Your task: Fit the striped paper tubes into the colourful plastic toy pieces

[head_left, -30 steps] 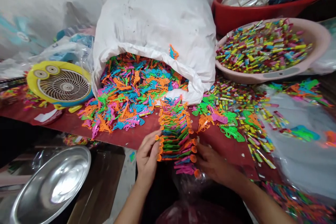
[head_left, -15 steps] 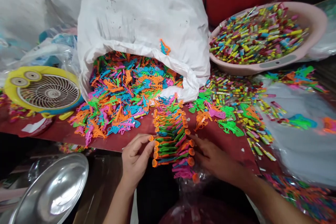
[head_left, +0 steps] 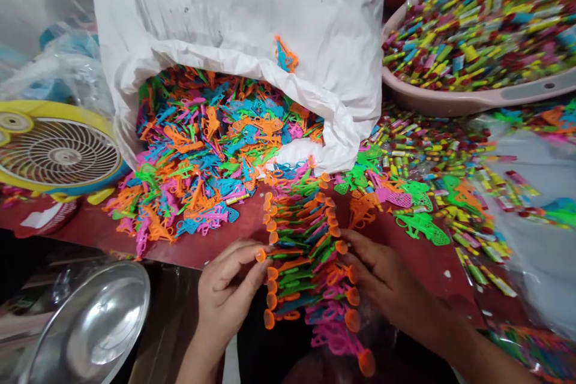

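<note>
A long row of small coloured plastic toy pieces, orange, green, pink and blue, lies on the red table and hangs over its front edge. My left hand presses against the row's left side, fingers curled, thumb and forefinger pinching an orange tip. My right hand lies against the row's right side, fingers bent onto the pieces. Behind, a white sack lies on its side and spills a heap of the same toys.
A pink basin at the back right holds several small colourful sticks; more lie scattered below it. A yellow fan lies at the left. A steel bowl sits lower left. Clear plastic sheeting covers the right.
The view has moved closer and lower. Both hands stay at the sides of the row, which now reaches further over the table's front edge.
</note>
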A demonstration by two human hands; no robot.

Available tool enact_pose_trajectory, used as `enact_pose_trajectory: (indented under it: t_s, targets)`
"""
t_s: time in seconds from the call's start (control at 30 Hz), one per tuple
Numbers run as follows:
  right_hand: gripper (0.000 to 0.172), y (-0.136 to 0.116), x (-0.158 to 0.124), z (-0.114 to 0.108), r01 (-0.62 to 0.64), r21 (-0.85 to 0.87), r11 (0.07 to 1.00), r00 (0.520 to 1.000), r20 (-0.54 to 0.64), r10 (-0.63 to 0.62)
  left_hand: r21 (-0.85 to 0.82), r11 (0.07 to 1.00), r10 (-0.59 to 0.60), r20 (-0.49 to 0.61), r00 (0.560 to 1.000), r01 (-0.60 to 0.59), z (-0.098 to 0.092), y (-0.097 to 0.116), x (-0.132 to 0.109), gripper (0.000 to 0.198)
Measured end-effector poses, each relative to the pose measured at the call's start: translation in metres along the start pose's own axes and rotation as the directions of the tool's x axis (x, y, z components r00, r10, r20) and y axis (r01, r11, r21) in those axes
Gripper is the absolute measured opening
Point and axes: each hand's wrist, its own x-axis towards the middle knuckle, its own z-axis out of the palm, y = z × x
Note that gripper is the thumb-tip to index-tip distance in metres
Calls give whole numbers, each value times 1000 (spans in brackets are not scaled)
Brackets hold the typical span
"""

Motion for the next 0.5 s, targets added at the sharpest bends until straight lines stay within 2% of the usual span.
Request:
enact_pose_trajectory:
  t_s: [0.17, 0.37, 0.5]
  targets:
    - [50, 1, 8, 4, -76, 63, 995, 997, -3, 76, 28, 999, -15, 12, 1000, 15, 1, 5, 4, 19]
    - [45, -11, 14, -4, -22, 88, 996, 998, 60, 17, 65, 998, 0, -13, 1000, 1, 5, 5, 5, 13]
    - [49, -21, 16, -10, -4, 84, 996, 997, 78, -2, 67, 995, 68, 20, 998, -69, 8, 6, 8, 11]
